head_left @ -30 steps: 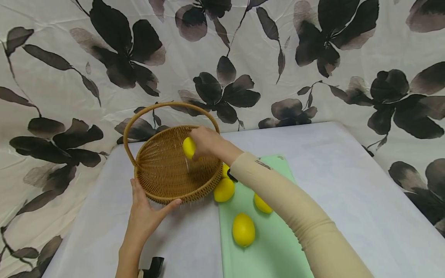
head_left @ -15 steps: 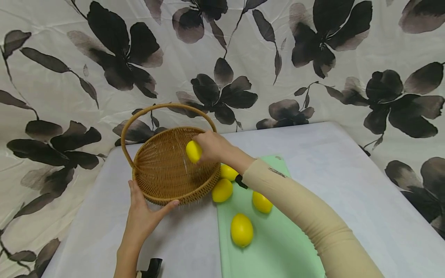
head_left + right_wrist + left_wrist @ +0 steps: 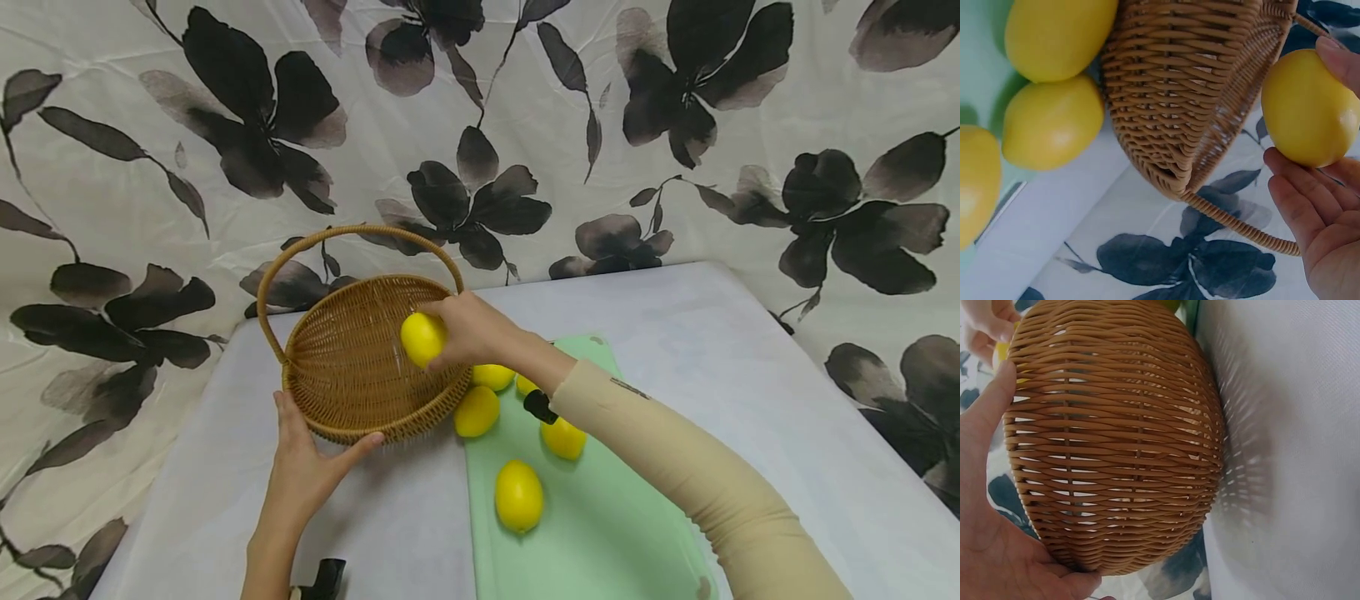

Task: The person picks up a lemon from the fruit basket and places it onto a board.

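A brown wicker basket (image 3: 375, 358) with a hooped handle stands tilted, its opening towards the head camera. My left hand (image 3: 303, 467) holds its near left side, thumb on the front rim and fingers along the left; in the left wrist view the thumb and fingers span the woven wall (image 3: 1116, 437). My right hand (image 3: 472, 333) pinches a lemon (image 3: 423, 340) between thumb and fingers, in front of the basket's right inner side. The right wrist view has this lemon (image 3: 1310, 109) off the table, just outside the rim, the thumb on one side and fingers on the other.
Several lemons, among them a near lemon (image 3: 519, 497) and one by the basket (image 3: 477, 411), lie on or at the edge of a green cutting board (image 3: 592, 533). The board rests on a white-covered table (image 3: 697, 350). A floral cloth (image 3: 480, 100) hangs behind.
My right hand has drawn back from deeper in the basket, towards the right and nearer, still pinching the lemon. The left hand keeps its hold on the basket.
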`<state>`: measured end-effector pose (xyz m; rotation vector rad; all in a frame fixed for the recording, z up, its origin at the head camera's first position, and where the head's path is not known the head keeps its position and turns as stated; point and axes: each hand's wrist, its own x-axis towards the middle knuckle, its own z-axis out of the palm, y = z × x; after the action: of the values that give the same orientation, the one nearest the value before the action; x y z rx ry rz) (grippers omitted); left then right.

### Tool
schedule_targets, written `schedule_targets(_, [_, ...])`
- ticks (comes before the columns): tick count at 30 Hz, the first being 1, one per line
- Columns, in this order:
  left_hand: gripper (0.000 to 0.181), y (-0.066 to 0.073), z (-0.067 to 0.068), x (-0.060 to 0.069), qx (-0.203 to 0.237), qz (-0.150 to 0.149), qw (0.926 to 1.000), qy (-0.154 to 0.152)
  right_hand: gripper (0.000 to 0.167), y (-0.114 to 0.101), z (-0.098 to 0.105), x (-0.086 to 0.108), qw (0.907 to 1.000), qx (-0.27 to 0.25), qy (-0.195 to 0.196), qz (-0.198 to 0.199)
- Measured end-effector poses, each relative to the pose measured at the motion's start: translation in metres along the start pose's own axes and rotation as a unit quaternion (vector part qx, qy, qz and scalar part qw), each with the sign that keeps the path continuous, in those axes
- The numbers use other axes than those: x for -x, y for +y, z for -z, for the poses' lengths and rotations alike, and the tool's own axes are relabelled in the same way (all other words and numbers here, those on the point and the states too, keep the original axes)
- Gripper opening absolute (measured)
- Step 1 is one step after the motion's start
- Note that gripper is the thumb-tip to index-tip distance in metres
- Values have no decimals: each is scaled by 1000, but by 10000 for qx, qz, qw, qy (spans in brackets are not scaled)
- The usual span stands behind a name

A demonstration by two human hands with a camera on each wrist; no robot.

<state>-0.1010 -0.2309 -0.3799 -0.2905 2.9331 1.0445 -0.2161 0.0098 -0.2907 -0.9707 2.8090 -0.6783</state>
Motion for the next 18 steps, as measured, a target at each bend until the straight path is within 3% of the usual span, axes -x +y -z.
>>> schedule_targets(18, [138,0,-3,-1,-5,61,9999,111,79,11,2,49,9991,-343,189,167])
